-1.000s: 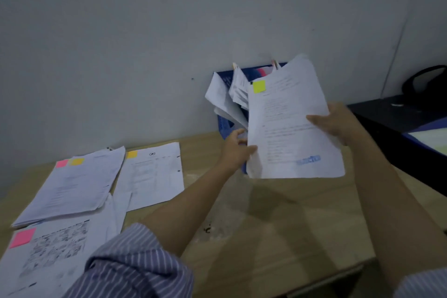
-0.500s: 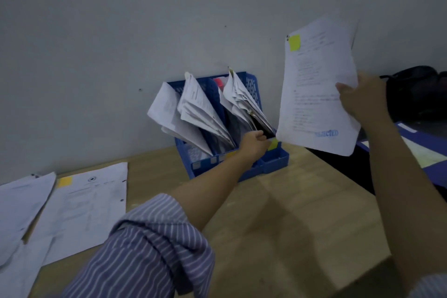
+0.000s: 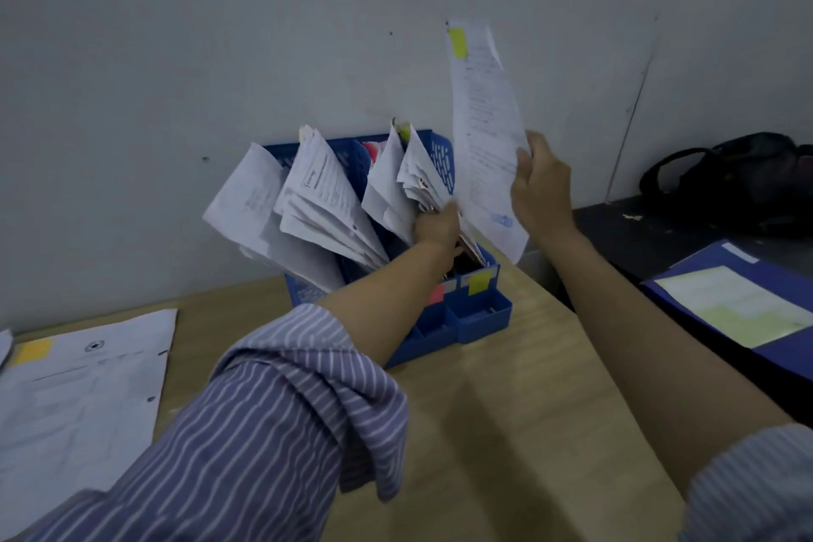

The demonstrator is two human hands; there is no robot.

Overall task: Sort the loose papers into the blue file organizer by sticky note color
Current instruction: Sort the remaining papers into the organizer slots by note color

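The blue file organizer point(image 3: 481, 315) stands against the wall, its slots stuffed with leaning papers point(image 3: 325, 207). A pink tag point(image 3: 437, 293) and a yellow tag point(image 3: 479, 282) mark its front. My left hand point(image 3: 437, 229) reaches into the rightmost slot and pushes the papers there point(image 3: 418, 176) to the left. My right hand point(image 3: 539, 185) grips a sheet with a yellow sticky note point(image 3: 481, 123), held upright just above that slot, its lower edge close to my left hand.
Loose papers point(image 3: 83, 387), one with a yellow sticky note point(image 3: 33, 351), lie at the left of the wooden table point(image 3: 528, 431). A blue folder point(image 3: 739, 304) and a black bag point(image 3: 739, 180) sit on a dark surface at the right.
My right hand has brought the yellow-noted sheet leftward and turned it edge-on toward the organizer's rightmost slot. My left hand stays in the slot, holding papers aside.
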